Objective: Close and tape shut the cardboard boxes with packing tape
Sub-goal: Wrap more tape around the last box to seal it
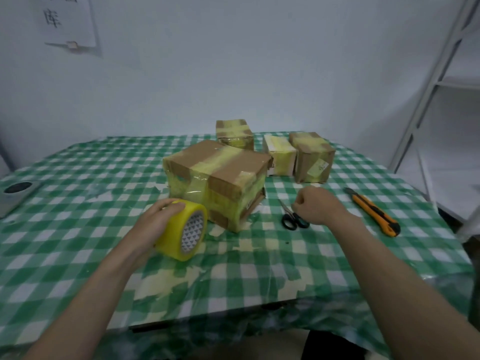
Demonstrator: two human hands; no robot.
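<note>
My left hand [153, 223] grips a thick roll of yellow packing tape [185, 229], held on its side just in front of the large cardboard box [220, 178]. That box is closed and wrapped in yellowish tape. My right hand [315, 206] hovers with curled fingers over the black-handled scissors [292, 216] lying right of the box; whether it touches them I cannot tell. Behind stand three smaller taped boxes: one at the back middle [235, 133], a pale one [279, 155] and a brown one [313, 158].
An orange utility knife [374, 213] lies on the green checked tablecloth [78, 203] at the right. A grey device [17, 194] sits at the left edge. White shelving [441, 74] stands to the right. A paper sign [67, 19] hangs on the wall.
</note>
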